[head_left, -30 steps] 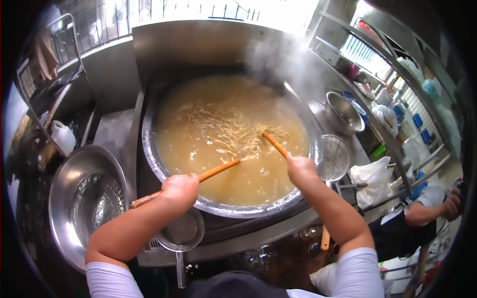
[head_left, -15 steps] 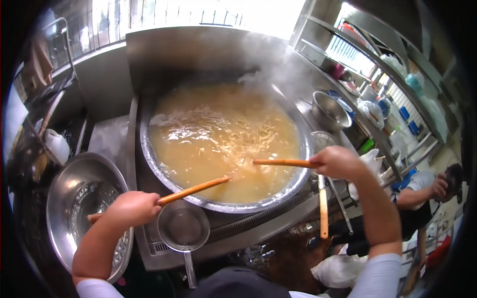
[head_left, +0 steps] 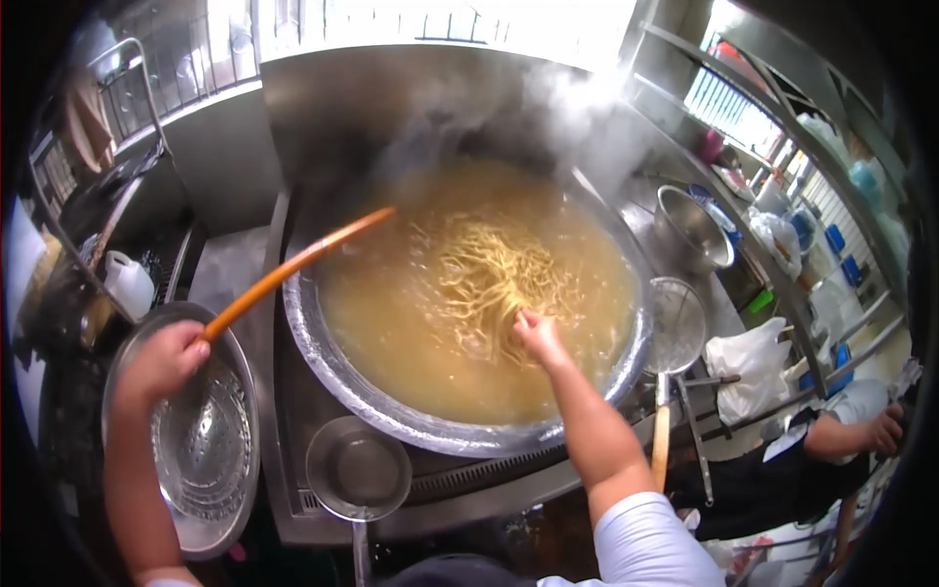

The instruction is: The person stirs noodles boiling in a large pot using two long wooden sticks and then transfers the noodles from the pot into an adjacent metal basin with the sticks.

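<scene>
My left hand is closed around the end of a long wooden stick. The stick slants up to the right, its tip over the left part of the pot. Low over the soup, my right hand is closed at the near edge of a mass of yellow noodles. Whatever its fingers grip is hidden; no second stick shows there. The noodles lie in cloudy, steaming liquid in a very large round metal pot.
A large steel basin stands at the left, a small saucepan in front. On the right are a wire strainer with a wooden handle, a steel bowl and a white plastic bag. Another person's arm is at far right.
My left hand has moved left and up, lifting its stick out of the liquid. My right hand has gone left to the noodles, and its stick no longer shows. More noodles are at the surface.
</scene>
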{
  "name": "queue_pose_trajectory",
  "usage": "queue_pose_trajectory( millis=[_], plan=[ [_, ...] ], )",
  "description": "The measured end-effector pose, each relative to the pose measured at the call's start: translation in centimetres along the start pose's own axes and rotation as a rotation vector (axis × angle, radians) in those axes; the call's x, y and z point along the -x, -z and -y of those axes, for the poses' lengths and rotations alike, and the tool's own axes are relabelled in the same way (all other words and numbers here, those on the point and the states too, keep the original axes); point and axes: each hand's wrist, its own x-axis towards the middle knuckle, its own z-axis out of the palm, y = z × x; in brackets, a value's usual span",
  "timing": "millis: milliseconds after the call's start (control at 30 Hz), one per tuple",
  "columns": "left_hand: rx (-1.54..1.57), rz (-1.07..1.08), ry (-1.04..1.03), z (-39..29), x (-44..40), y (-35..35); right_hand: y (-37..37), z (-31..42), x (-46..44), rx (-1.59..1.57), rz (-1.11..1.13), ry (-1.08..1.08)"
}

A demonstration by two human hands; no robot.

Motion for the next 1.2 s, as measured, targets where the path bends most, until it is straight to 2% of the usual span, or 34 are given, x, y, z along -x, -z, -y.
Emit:
queue_pose_trajectory(
  millis=[33, 67, 133, 167, 200, 233, 300, 333, 367, 400, 433, 467, 567, 633, 700, 733, 767, 800, 833, 867, 933, 1000, 1100, 1167, 1200],
  plan=[
    [-0.073, 0.008, 0.040, -2.1, -1.9, -0.4, 3.0, 5.1, 1.9, 0.055, 0.079, -0.217],
    [-0.126, 0.004, 0.049, -3.5, -3.8, -1.2, 6.0, 6.5, 1.9, 0.093, 0.117, -0.270],
    [-0.250, -0.007, 0.073, -5.4, -8.0, -3.0, 13.2, 7.9, 1.9, 0.215, 0.288, -0.280],
    [-0.319, -0.007, 0.094, -6.0, -10.3, -4.3, 16.7, 12.1, 4.8, 0.367, 0.292, -0.260],
    [-0.383, -0.003, 0.096, -6.4, -12.6, -5.6, 21.7, 9.4, 4.4, 0.383, 0.300, -0.110],
    [-0.443, -0.001, 0.098, -6.7, -14.9, -6.9, 25.9, 13.3, 7.8, 0.549, 0.239, -0.077],
    [-0.508, 0.032, 0.156, -9.6, -18.1, -10.0, 34.6, 16.8, 13.6, 0.542, 0.161, 0.010],
    [-0.540, 0.022, 0.100, -11.1, -18.9, -11.6, 36.4, 21.5, 17.7, 0.651, 0.091, -0.058],
    [-0.559, 0.070, 0.105, -10.6, -22.1, -13.9, 39.7, 22.8, 20.6, 0.732, 0.027, -0.114],
    [-0.504, 0.084, 0.108, -12.0, -23.1, -15.5, 41.6, 23.9, 23.5, 0.593, -0.037, -0.147],
    [-0.461, 0.116, 0.076, -14.7, -22.7, -15.9, 42.6, 25.1, 25.9, 0.630, -0.084, -0.140],
    [-0.449, 0.079, 0.036, -16.5, -22.8, -17.0, 43.1, 26.2, 27.6, 0.612, -0.148, -0.245],
    [-0.481, 0.075, -0.119, -19.9, -22.9, -19.8, 42.1, 25.7, 28.1, 0.608, -0.168, -0.175],
    [-0.560, 0.082, -0.160, -22.4, -21.4, -21.2, 38.3, 25.1, 24.7, 0.950, -0.091, -0.053],
    [-0.658, 0.066, -0.188, -23.7, -19.1, -22.5, 32.4, 24.0, 20.0, 1.199, 0.010, -0.013],
    [-0.710, 0.115, -0.195, -24.4, -17.8, -22.5, 28.8, 22.4, 17.5, 1.144, -0.009, -0.046],
    [-0.724, 0.144, -0.193, -24.8, -16.8, -22.4, 26.3, 18.0, 14.3, 1.238, -0.130, 0.101],
    [-0.739, 0.178, -0.194, -24.8, -15.9, -22.2, 22.1, 17.9, 11.7, 1.380, -0.095, 0.022],
    [-0.742, 0.180, -0.189, -24.8, -15.2, -21.7, 19.6, 16.6, 9.2, 1.369, -0.122, 0.058],
    [-0.785, 0.231, -0.215, -24.9, -14.5, -21.2, 17.1, 17.4, 7.7, 1.313, -0.112, -0.050],
    [-0.836, 0.281, -0.261, -24.9, -13.2, -21.0, 14.4, 14.5, 5.7, 1.203, -0.136, 0.008],
    [-0.781, 0.279, -0.244, -24.1, -11.9, -20.7, 12.1, 13.1, 7.5, 1.160, -0.103, -0.093],
    [-0.714, 0.219, -0.242, -21.3, -9.6, -20.8, 11.2, 10.4, 11.9, 1.247, -0.020, 0.025],
    [-0.690, 0.217, -0.278, -19.5, -7.6, -19.6, 12.3, 13.2, 17.3, 1.314, 0.016, -0.036],
    [-0.665, 0.215, -0.310, -18.6, -6.6, -18.8, 13.3, 14.6, 20.5, 1.351, -0.005, 0.029]
  ],
)
